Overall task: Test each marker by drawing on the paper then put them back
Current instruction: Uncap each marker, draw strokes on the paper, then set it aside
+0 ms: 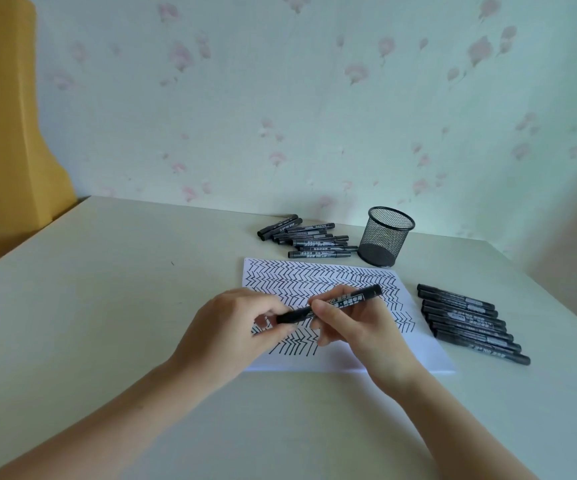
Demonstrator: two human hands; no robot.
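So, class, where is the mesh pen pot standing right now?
In the head view, the mesh pen pot stands at the back right of the table, beside the pile of markers and behind the paper.

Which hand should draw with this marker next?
Probably the right hand: it grips the marker by its barrel over the paper, while the left hand only pinches the cap end.

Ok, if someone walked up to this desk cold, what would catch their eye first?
Probably the paper mid-desk, filled with black zigzag strokes, and both hands above it gripping one black marker, left hand at its lower end, right hand on the barrel. Next, the mesh pen cup behind it, between two groups of markers.
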